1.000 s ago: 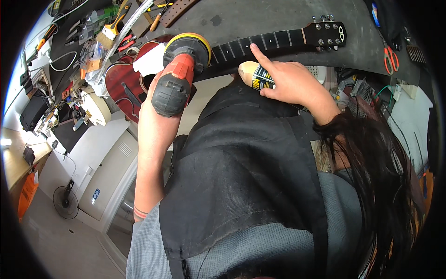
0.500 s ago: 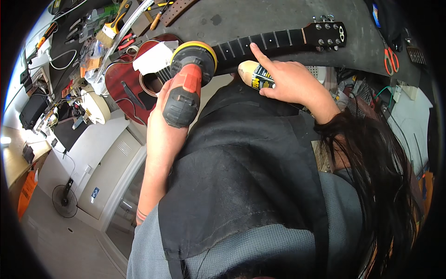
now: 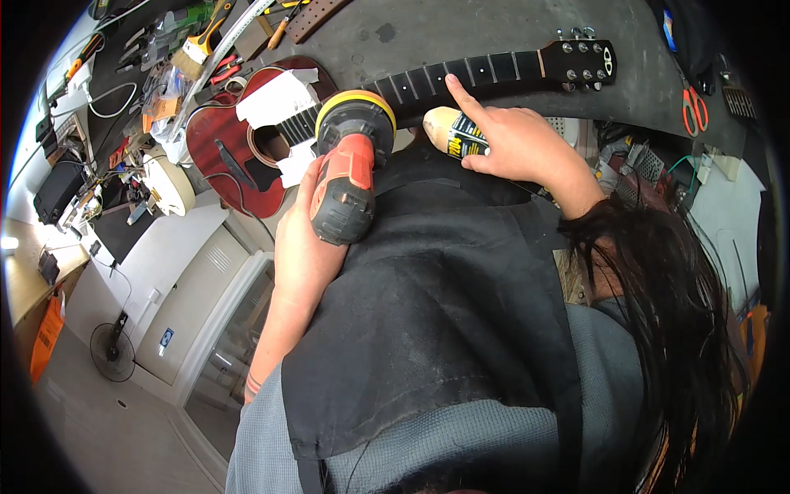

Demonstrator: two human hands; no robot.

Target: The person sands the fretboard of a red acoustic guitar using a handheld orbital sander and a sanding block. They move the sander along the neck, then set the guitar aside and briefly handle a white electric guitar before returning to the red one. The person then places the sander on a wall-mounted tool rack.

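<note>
A dark red acoustic guitar (image 3: 216, 140) lies across the bench, its black neck (image 3: 498, 72) running to the right. White paper pieces (image 3: 278, 97) cover part of its top beside the sound hole. My left hand (image 3: 306, 247) grips a red and black power polisher (image 3: 350, 165), its yellow-edged pad raised over the neck's body end; the pad face is hidden. In my right hand (image 3: 527, 142) is a cream bottle (image 3: 451, 128) with a black and yellow label, tilted. The index finger of that hand stretches out onto the fretboard. The polisher's body hides some left-hand fingers.
Orange-handled scissors (image 3: 694, 111) lie at the bench's right side. A paint brush (image 3: 197, 49), red pliers (image 3: 225, 72) and other tools crowd the far left. A black fan (image 3: 113, 350) stands lower left. A cable runs from near the guitar toward my left arm.
My left hand and the polisher have shifted right and a little nearer to me, uncovering more of the strings and paper by the sound hole. My right hand has barely moved.
</note>
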